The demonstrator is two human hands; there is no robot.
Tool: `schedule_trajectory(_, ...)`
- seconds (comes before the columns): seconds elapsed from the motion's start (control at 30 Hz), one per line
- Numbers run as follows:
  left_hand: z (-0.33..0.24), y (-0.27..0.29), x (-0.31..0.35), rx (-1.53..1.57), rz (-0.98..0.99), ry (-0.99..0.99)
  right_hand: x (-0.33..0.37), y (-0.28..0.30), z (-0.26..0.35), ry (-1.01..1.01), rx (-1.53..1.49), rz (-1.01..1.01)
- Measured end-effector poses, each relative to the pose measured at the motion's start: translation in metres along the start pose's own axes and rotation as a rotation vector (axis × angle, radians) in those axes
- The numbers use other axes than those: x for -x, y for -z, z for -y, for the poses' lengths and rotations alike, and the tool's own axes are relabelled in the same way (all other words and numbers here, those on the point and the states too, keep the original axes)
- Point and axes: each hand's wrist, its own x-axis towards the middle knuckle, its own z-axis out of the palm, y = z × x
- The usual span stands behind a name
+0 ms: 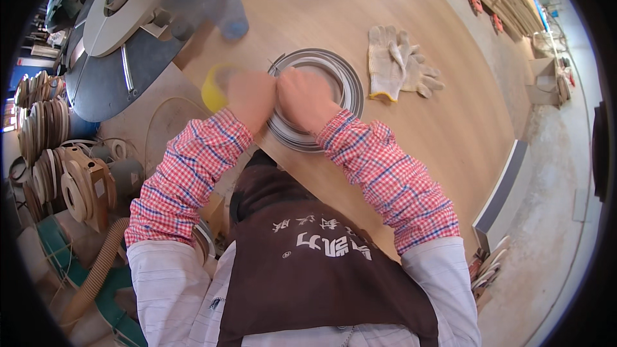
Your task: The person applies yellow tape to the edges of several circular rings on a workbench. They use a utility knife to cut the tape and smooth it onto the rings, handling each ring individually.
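A coil of thin grey strip (351,83), which looks like edge banding, lies flat on the brown board, its rings nested closely. A loose strip end pokes out at its upper left. My left hand (252,95) is blurred by motion at the coil's left side. With it is a bright yellow ring, apparently a roll of tape (214,88), smeared too. My right hand (304,97) is closed over the left part of the coil, knuckles up, close against the left hand. What its fingers pinch is hidden beneath it.
White knit gloves (393,64) lie right of the coil on the large board (450,128). Behind the coil is a clear bottle with a blue cap (222,6). A machine with a round disc (116,9) stands at far left, above stacked strip rolls (45,119) and a ribbed hose (103,263).
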Motion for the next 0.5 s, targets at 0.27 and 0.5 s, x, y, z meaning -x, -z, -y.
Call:
schedule_trajectory(0.27, 0.009, -0.013, 0.004, -0.086, 0.019, -0.029, -0.009, -0.037, -0.014, -0.034, 0.002, -0.095)
schedule_trajectory(0.5, 0.093, 0.013, 0.032, 0.613, 0.161, -0.075, -0.011, -0.018, -0.022, -0.059, -0.1, 0.005)
